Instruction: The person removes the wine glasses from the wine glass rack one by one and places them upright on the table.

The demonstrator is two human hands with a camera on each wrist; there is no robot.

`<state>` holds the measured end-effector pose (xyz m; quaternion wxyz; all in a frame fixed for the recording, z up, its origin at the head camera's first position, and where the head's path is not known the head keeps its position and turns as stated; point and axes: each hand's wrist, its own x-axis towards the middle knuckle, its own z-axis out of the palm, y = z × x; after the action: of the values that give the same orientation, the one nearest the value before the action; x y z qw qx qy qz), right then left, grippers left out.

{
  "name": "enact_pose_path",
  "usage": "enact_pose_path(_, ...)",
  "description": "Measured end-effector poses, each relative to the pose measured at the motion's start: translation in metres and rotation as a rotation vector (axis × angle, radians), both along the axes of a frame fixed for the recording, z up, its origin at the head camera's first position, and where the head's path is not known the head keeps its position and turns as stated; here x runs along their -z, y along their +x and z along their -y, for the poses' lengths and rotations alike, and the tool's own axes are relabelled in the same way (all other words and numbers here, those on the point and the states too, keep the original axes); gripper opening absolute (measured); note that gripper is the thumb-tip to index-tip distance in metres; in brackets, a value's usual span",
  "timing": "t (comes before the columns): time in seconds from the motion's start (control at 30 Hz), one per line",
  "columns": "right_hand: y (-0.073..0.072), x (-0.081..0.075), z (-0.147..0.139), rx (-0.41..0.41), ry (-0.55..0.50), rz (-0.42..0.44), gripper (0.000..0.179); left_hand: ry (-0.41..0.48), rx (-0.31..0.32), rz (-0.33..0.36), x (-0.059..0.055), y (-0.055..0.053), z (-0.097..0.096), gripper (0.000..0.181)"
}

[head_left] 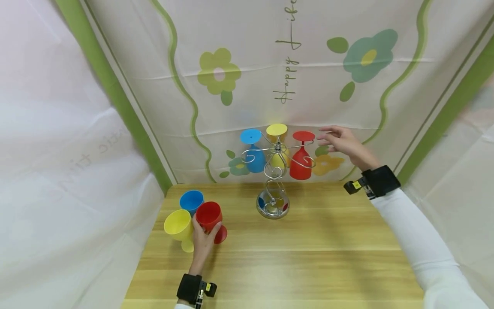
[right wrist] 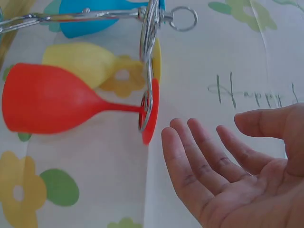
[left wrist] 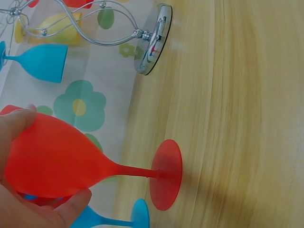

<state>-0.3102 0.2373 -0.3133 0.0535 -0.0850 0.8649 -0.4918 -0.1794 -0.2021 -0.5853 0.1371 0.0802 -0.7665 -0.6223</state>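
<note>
My left hand [head_left: 203, 244] grips the bowl of a red plastic goblet [head_left: 209, 216], its fingers and thumb wrapped round the sides. In the left wrist view that goblet [left wrist: 61, 154] has its stem and foot showing below the bowl. Beside it stand a yellow goblet [head_left: 178, 225] and a blue goblet [head_left: 191, 201], both upright. My right hand [head_left: 341, 140] is held in the air, fingers extended and nothing in it. Just left of its fingertips a red goblet [right wrist: 52, 99] hangs upside down by its foot from a silver wire rack [head_left: 275, 174].
Also hanging upside down from the rack are a blue goblet [head_left: 254, 159] and a yellow goblet [head_left: 277, 128]. The rack's round chrome base [head_left: 272, 210] stands on the wooden table [head_left: 308, 257] near its back edge. A printed cloth [head_left: 262, 77] rises behind the table.
</note>
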Motion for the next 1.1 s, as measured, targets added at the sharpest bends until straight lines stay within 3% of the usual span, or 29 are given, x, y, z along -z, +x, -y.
enact_pose_path(0.33, -0.019, -0.011, 0.05, -0.064, 0.086, -0.007, 0.048, 0.005, 0.008, 0.022, -0.002, 0.001, -0.002, 0.089)
enact_pose_path(0.73, -0.039, -0.013, 0.096, -0.197, 0.274, -0.094, 0.05, 0.015, 0.001, 0.013, -0.002, 0.0, 0.001, 0.088)
enact_pose_path(0.97, -0.045, -0.008, 0.116, -0.201, 0.433, -0.138, 0.052, 0.028, 0.005, 0.015, -0.001, 0.001, 0.001, 0.088)
enact_pose_path(1.1, -0.045, -0.008, 0.122, -0.197, 0.475, -0.178, 0.036, 0.031, 0.006, 0.019, -0.002, 0.001, 0.0, 0.088)
